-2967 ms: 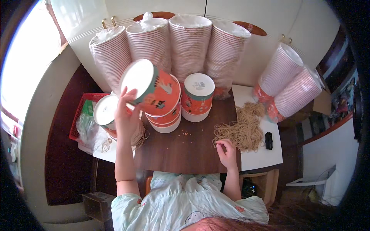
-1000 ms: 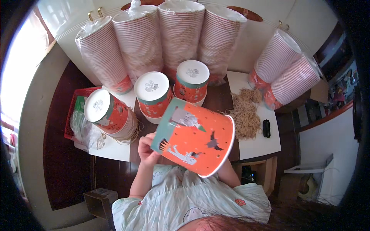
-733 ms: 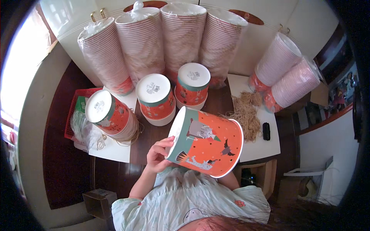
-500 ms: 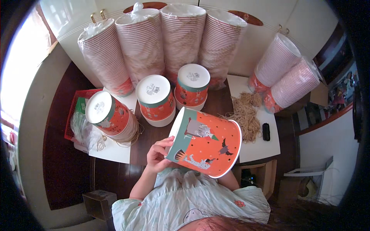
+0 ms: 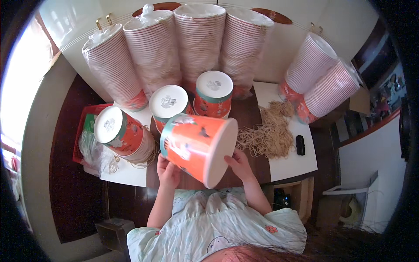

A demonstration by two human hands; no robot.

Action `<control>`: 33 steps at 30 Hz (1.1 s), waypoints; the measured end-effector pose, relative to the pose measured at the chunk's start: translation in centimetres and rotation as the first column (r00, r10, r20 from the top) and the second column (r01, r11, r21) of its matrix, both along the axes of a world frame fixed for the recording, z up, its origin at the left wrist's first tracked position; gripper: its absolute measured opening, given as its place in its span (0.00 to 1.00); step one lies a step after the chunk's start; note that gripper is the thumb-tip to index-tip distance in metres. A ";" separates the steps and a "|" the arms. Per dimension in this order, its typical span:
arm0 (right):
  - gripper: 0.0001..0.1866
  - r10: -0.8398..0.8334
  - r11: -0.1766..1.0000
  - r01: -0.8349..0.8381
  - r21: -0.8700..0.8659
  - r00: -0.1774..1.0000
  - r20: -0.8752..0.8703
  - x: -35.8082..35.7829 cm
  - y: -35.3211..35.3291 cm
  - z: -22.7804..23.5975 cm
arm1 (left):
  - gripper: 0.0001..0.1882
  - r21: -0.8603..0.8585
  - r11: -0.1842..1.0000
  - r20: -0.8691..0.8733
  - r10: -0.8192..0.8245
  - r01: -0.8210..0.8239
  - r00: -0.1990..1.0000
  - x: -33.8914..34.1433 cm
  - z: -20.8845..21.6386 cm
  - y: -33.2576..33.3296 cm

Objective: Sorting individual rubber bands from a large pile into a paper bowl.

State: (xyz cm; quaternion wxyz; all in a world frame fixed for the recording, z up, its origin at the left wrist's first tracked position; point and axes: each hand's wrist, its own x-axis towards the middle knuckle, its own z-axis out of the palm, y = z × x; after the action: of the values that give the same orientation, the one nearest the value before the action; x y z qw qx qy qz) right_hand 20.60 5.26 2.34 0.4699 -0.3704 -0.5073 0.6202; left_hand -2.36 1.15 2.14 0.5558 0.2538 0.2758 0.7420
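Note:
An orange paper bucket (image 5: 190, 142) with a teal band and cartoon prints is tilted on its side above the table's front edge, its white rim toward the right. My left hand (image 5: 168, 172) grips its underside near the teal base, fingers curled. At the rim, my right hand (image 5: 240, 165) holds on, the thumb over the white opening and the other fingers partly hidden. Just behind stand upside-down orange buckets with white bases: one in the middle (image 5: 169, 101), one farther back (image 5: 214, 85) and a stack at the left (image 5: 131, 135).
Tall plastic-wrapped bucket stacks (image 5: 198, 43) line the back; two more (image 5: 331, 96) lean at the right. A heap of beige cords (image 5: 273, 131) lies beside a small black object (image 5: 300, 145). A red basket (image 5: 80, 139) with plastic bags sits at the left.
The bucket has moved left and turned so its opening shows. My right hand, hidden behind it before, now shows at the rim. The left hand has shifted left along the base.

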 end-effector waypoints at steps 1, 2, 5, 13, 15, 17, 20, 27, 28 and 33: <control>0.15 -0.005 1.000 0.005 -0.001 1.000 -0.001 0.0 -0.1 0.2 | 0.07 0.018 1.000 0.047 -0.014 0.013 0.999 0.0 -0.4 0.2; 0.11 0.016 0.999 -0.015 -0.052 0.999 0.027 -0.1 -0.3 0.6 | 0.06 -0.036 0.998 0.078 -0.040 0.043 0.996 -0.1 -0.9 0.3; 0.07 0.030 0.995 -0.019 -0.102 0.993 0.112 0.1 -0.7 1.1 | 0.04 -0.253 0.962 0.122 -0.076 0.105 0.990 -0.3 -4.1 0.3; 0.15 -0.072 0.997 0.067 0.030 0.791 0.608 1.4 -0.6 -1.0 | 0.21 -0.299 0.954 -0.291 -0.091 -0.001 0.953 0.0 -6.6 -1.1; 0.15 -0.001 0.999 -0.019 0.026 0.770 0.638 1.2 -0.9 -1.1 | 0.24 -0.343 0.939 -0.335 -0.146 0.024 0.931 -0.6 -5.8 -1.0; 0.15 0.011 0.999 -0.038 0.025 0.745 0.667 1.2 -0.8 -1.1 | 0.25 -0.343 0.929 -0.340 -0.261 0.139 0.904 -1.4 -5.5 -0.8; 0.15 0.031 0.997 -0.069 0.023 0.692 0.721 1.5 -0.7 -1.4 | 0.22 -0.316 0.933 -0.296 -0.268 0.171 0.917 -1.6 -5.1 -1.1; 0.15 0.188 0.982 -0.129 -0.140 0.772 0.607 3.2 0.4 -2.8 | 0.18 -0.419 0.898 -0.557 -0.372 0.135 0.743 -1.1 -4.9 -1.2; 0.15 0.216 0.965 -0.113 -0.239 0.858 0.467 3.6 0.9 -3.2 | 0.17 -0.430 0.896 -0.554 -0.359 0.110 0.752 -1.0 -5.0 -1.1; 0.09 -0.141 0.989 0.134 0.067 0.682 0.718 7.0 4.3 -5.3 | 0.17 -0.430 0.902 -0.619 -0.328 0.043 0.713 -0.4 -4.6 -1.2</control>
State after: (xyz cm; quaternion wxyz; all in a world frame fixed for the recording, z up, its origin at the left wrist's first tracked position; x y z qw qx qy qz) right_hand 27.62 9.57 -3.01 0.2803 -0.6187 -0.6241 0.3862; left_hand -2.75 -0.09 -2.45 0.5281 0.4193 0.5716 0.4676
